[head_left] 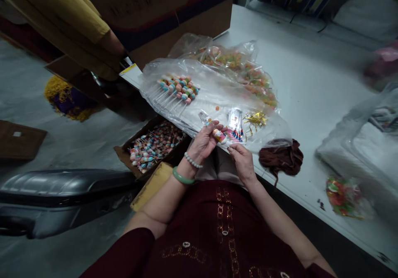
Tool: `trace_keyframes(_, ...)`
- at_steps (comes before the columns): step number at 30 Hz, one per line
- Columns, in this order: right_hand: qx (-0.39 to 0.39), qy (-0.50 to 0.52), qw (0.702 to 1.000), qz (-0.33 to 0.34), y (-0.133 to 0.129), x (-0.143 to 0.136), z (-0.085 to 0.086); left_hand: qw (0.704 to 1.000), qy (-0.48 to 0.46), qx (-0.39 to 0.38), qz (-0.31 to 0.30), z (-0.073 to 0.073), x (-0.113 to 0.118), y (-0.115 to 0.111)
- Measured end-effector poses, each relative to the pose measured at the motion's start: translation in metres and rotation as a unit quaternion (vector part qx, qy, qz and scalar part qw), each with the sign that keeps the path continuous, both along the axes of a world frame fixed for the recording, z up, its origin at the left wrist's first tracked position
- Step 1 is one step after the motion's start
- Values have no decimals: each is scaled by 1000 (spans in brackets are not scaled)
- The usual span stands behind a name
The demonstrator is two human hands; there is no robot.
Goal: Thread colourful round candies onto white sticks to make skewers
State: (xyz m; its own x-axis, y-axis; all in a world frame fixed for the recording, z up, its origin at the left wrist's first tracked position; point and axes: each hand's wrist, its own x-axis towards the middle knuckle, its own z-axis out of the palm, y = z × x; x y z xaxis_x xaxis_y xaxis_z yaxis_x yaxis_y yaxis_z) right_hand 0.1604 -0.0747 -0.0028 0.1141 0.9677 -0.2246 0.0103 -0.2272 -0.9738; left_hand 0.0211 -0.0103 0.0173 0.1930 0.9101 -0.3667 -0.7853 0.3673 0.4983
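Blurring hides what the fingers (217, 129) grip.

We lose the large carton (174, 17) past the top edge, its print blurred; the dark suitcase (62, 187) runs off the left edge; the pink shape (385, 60) at far right is smeared (we cannot name it); the left hand (207, 141) partly hides a small packet (219, 136), its markings too tiny for us.
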Motion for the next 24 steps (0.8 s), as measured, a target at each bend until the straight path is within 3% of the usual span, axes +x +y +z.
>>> trace_keyframes(3, -75, 136, 988, 17, 8, -4, 4, 1000, -11, 10, -10, 1, 8, -6)
trace_keyframes(6, -177, 264, 945, 81, 17, -7, 6, 1000, -16, -8, -26, 2, 12, -10)
trace_keyframes(9, -218, 296, 923, 116, 19, -7, 4, 999, -14, -19, -42, 0, 11, -10)
trace_keyframes(11, -191, 248, 945, 94, 15, -5, 1, 998, -12, -27, -47, -2, 8, -10)
trace_keyframes(14, -61, 64, 995, 35, 6, 0, -1, 999, 0, -38, -13, -5, 2, -6)
trace_keyframes(16, 31, -81, 996, 15, 2, 1, -1, 999, 15, -36, 12, -5, 0, -4)
trace_keyframes(18, 71, -154, 985, 16, 4, -3, -1, 999, 31, -24, 21, -3, 2, -4)
trace_keyframes(24, 36, -7, 999, 21, 16, -24, 0, 998, 54, 15, -3, 0, 17, -13)
